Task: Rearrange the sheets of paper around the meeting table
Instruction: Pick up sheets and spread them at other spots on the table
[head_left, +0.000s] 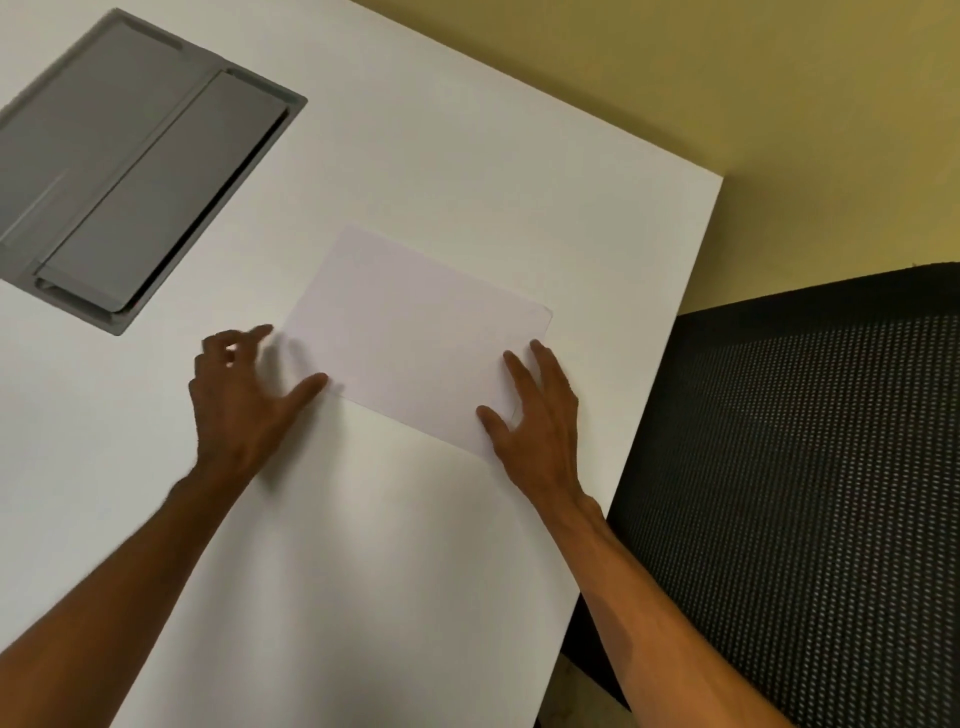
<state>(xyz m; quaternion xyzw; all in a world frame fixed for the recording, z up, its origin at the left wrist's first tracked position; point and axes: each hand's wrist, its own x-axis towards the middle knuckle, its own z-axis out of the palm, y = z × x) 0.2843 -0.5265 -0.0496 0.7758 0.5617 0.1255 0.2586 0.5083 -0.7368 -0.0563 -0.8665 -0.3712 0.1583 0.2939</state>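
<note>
One white sheet of paper (415, 338) lies flat on the white meeting table (467, 156), turned at an angle near the table's right edge. My left hand (244, 405) is at the sheet's left corner, fingers spread and blurred, thumb tip touching the near edge. My right hand (535, 421) rests flat on the sheet's right near corner, fingers apart and pressing on the paper. Neither hand grips the sheet.
A grey cable hatch (130, 171) with a hinged lid is set into the table at the upper left. A black mesh chair (805, 493) stands close against the table's right edge. Yellowish floor (727, 104) shows beyond the table's far corner.
</note>
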